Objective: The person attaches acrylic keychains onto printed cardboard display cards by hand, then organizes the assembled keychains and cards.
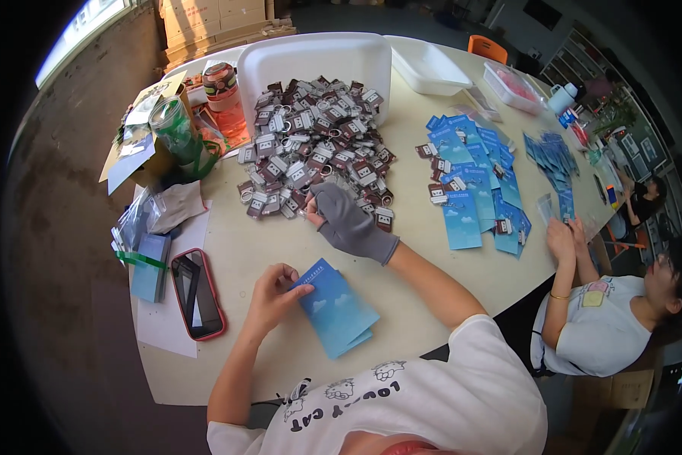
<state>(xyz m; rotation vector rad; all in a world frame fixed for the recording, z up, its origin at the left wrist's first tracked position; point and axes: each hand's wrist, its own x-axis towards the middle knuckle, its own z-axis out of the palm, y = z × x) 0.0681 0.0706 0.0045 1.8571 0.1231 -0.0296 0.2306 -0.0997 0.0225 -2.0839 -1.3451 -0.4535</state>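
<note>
My left hand (274,294) pinches the upper left corner of a few light-blue cards (339,305) with a cloud print, fanned slightly and held over the table near me. In a grey fingerless glove, my right hand (350,221) reaches to the near edge of a big heap of keychains (333,121). These are small brown-and-white tags with metal rings. The right fingers are curled in at the heap, and whatever they grip is hidden. Farther right lie overlapping blue cards (462,214), several with a keychain attached.
Behind the heap stands a white plastic bin (310,57), with a white tray (430,70) beside it. At left are a red-cased phone (197,294), a banded stack of blue cards (151,267) and a green-tinted jar (175,125). A co-worker (602,322) sits at right, handling bagged cards (555,167).
</note>
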